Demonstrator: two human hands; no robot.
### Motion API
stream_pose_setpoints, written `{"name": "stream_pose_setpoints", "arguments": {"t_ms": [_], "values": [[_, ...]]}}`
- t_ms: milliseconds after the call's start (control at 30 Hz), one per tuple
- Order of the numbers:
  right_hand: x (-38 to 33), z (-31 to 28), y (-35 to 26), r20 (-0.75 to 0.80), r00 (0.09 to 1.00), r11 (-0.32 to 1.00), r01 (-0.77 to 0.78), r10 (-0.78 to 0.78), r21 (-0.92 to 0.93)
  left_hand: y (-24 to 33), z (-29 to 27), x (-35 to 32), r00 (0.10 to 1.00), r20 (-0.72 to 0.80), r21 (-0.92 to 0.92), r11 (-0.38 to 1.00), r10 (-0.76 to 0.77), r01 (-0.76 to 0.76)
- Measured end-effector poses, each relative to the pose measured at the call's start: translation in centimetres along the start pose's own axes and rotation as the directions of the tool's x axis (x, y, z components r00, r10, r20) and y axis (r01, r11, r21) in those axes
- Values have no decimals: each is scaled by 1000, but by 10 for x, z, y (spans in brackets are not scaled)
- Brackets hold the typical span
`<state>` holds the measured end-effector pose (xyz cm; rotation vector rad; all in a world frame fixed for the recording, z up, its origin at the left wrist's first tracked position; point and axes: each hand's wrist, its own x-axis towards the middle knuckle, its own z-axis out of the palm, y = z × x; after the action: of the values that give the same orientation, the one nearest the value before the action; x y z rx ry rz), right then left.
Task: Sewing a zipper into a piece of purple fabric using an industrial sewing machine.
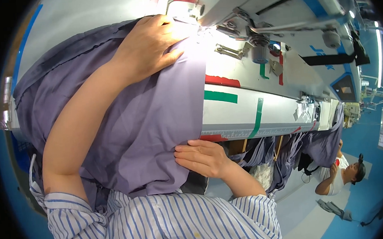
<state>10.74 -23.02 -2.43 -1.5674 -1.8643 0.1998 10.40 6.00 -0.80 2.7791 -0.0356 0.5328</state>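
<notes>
A large piece of purple-grey fabric (147, 118) lies draped over the white table (239, 112) of a sewing machine (272, 9) and hangs down toward my lap. My left hand (149, 45) rests flat on the cloth, fingers spread, close to the needle area under a bright lamp. At the table's front edge my right hand (202, 158) pinches the lower border of the same fabric. My sleeves are blue-and-white striped.
Red and green tape strips (220, 96) mark the table top, and a ruler strip runs along its front edge. More purple-grey cloth (290, 153) hangs off the table's right end. Another person (344, 176) sits lower right on the blue floor.
</notes>
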Motion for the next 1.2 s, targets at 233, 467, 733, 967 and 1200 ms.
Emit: {"name": "stream_pose_setpoints", "arguments": {"t_ms": [233,467,733,967,1200], "values": [[7,-8,5,8,1000,1000,-14,14,25,-13,7,8,992,-112,-12,998,54,-56],[14,-12,5,8,1000,999,-18,18,27,-21,11,14,984,-163,-74,994,66,-79],[30,-22,11,-1,999,998,-44,44,35,-30,10,20,984,-168,-105,992,52,-71],[36,-25,15,22,998,995,-60,59,81,-38,7,26,996,-91,-126,992,21,-33],[41,-26,13,3,997,994,-77,77,79,-40,9,26,997,-63,-88,995,49,-54]]}}
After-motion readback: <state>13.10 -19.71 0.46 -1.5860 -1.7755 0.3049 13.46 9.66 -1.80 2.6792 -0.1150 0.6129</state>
